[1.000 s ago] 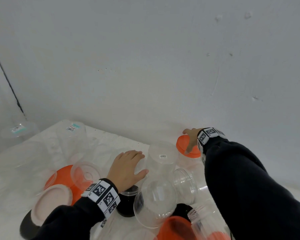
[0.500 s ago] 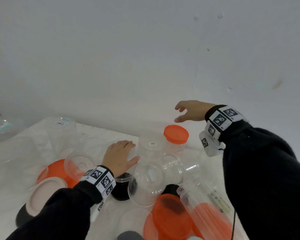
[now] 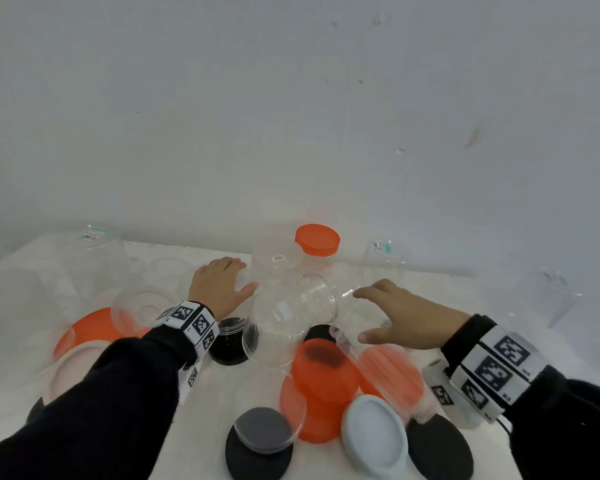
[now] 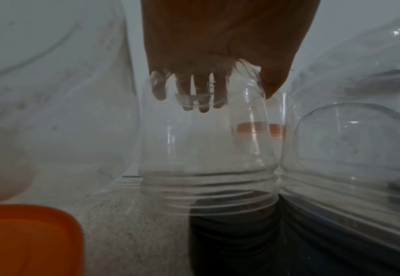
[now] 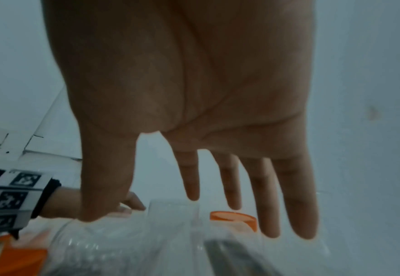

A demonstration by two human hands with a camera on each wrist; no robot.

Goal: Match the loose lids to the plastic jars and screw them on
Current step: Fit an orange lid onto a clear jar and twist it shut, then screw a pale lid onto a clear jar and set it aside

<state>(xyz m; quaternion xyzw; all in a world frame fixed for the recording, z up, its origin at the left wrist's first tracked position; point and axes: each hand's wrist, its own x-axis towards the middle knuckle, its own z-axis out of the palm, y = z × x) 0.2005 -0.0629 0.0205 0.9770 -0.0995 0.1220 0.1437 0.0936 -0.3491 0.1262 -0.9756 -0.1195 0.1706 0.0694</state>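
Observation:
My left hand (image 3: 219, 289) lies on top of a clear jar (image 4: 208, 149) that stands mouth down. The fingers (image 4: 203, 93) hang over its far edge and the thumb runs down its right side. That jar's mouth sits partly on a black lid (image 3: 229, 344). My right hand (image 3: 395, 317) hovers with its fingers spread and empty, just right of a clear jar lying on its side (image 3: 291, 317). At the back stands a jar with an orange lid (image 3: 317, 239) on it, also visible past my right fingers (image 5: 234, 218).
Loose lids crowd the near table: a large orange lid (image 3: 90, 330), a pale pink lid (image 3: 73, 368), a grey lid (image 3: 262, 429), a light blue lid (image 3: 374, 431) and a black lid (image 3: 437, 448). Clear jars (image 3: 94, 258) stand along the wall (image 3: 291, 116).
My right hand let go of the orange lid on the back jar, lifted, then came down and toward me beside the jar on its side. The left hand stayed on its jar.

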